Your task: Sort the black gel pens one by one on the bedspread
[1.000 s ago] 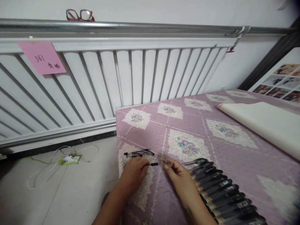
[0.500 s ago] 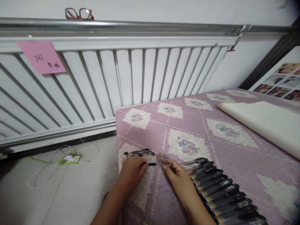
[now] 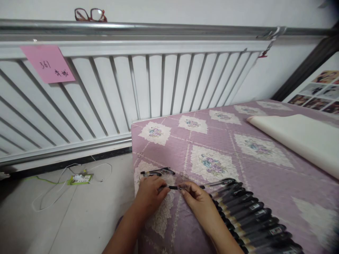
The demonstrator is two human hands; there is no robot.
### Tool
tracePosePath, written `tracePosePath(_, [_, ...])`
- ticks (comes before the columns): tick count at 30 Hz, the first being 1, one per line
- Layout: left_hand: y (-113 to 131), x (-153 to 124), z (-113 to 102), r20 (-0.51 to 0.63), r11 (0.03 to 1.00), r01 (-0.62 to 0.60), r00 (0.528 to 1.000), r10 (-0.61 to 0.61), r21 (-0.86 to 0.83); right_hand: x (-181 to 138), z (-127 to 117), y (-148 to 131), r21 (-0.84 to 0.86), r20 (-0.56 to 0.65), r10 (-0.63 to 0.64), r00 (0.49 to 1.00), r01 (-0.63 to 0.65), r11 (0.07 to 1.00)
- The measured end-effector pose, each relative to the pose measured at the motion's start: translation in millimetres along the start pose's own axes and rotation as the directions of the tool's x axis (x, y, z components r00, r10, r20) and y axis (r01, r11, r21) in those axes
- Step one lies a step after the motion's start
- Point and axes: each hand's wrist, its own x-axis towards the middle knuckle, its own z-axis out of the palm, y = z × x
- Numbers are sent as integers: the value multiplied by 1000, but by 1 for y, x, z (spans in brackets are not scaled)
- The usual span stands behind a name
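Note:
My left hand (image 3: 151, 194) is closed around a pen (image 3: 173, 187). The pen's black front part sticks out to the right, and the rest is hidden in the fingers. Right at the pen's thin tip, my right hand (image 3: 197, 197) is pinched shut; what lies between its fingertips is too small to make out. A few black pens (image 3: 159, 172) lie just beyond my left hand. Beside my right forearm, a long row of capped black pens (image 3: 251, 215) lies side by side on the flowered purple bedspread (image 3: 212, 134).
A rolled or folded cream sheet (image 3: 293, 134) lies on the bedspread at right. Behind stands a white radiator (image 3: 153, 84) with a pink note (image 3: 49, 63), below a metal pipe (image 3: 159, 30) and glasses (image 3: 90, 14). On the floor at left is a power strip (image 3: 81, 179) with cables.
The pen in my left hand has moved slightly right, and the gap between its black part and my right fingertips has narrowed. The pens on the bedspread have stayed put.

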Motion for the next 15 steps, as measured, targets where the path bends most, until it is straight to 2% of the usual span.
tracePosePath(8, [-1,-1,-1,33,1000,-18,999,19,-10,-1,0,-1,-5,24,-28,999,28,1000])
tracePosePath(15, [-2,0,0,18,999,-32,999,33,-35,0,2,1,36,-15,-18,1000,19,999])
